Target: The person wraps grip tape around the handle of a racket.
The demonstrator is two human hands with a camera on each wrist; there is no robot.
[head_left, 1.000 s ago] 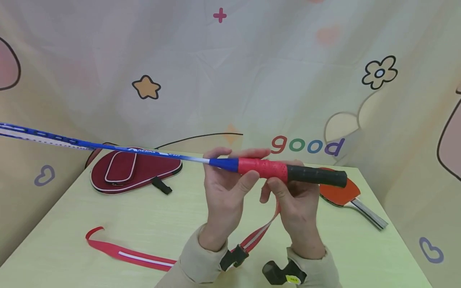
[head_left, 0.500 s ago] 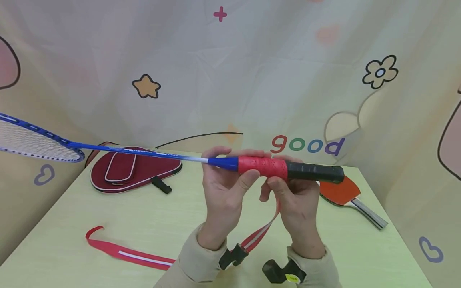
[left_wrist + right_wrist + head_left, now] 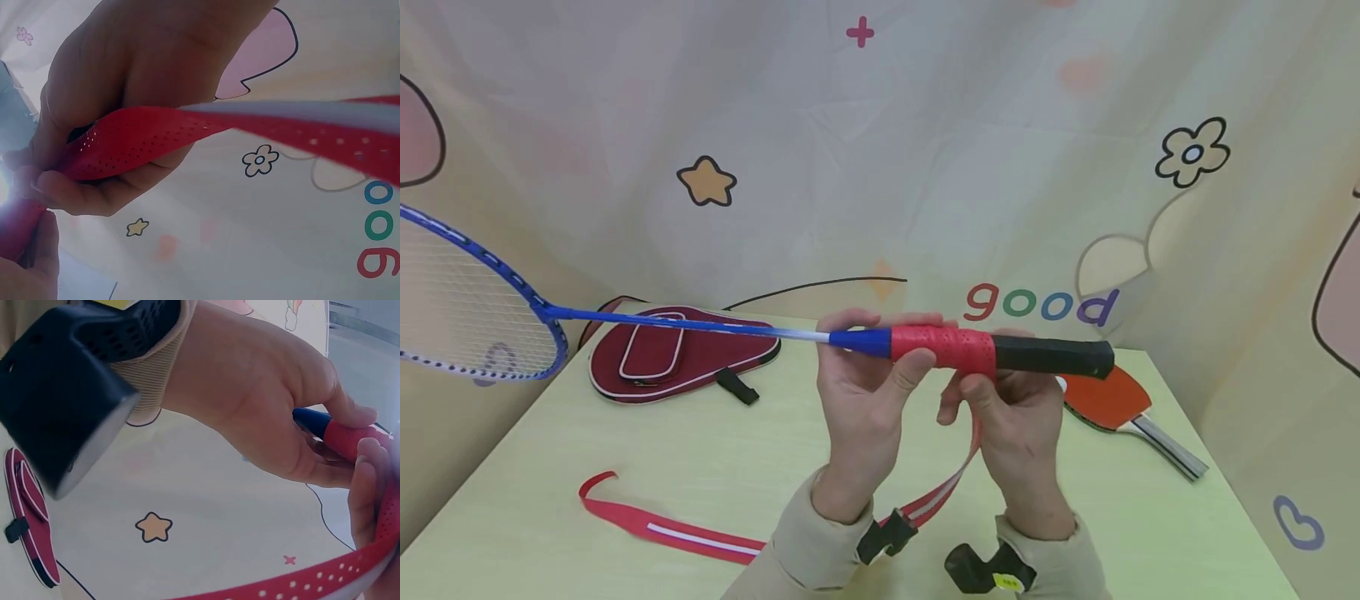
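A blue badminton racket (image 3: 722, 327) is held up over the table, its head off to the left. Red perforated overgrip tape (image 3: 943, 348) is wrapped around the upper handle, and the lower handle (image 3: 1052, 356) is bare black. My left hand (image 3: 865, 408) holds the racket by the blue cone and the wrapped part, thumb on the near side. My right hand (image 3: 1022, 433) pinches the tape between thumb and finger at the wrap's lower edge. From there the tape's loose length (image 3: 144, 140) hangs down, twisting, its pale backing showing.
The tape's far end (image 3: 685, 540) lies on the table (image 3: 647, 450) at front left. At back left lies a dark red paddle case (image 3: 707, 354) with a black strap. An orange-faced table tennis paddle (image 3: 1112, 400) lies on the right. A printed curtain (image 3: 925, 167) hangs behind.
The racket has rolled about its shaft: its head has gone from nearly edge-on to showing the strings. Both hands keep their holds, and the wrapped handle has shifted slightly left.
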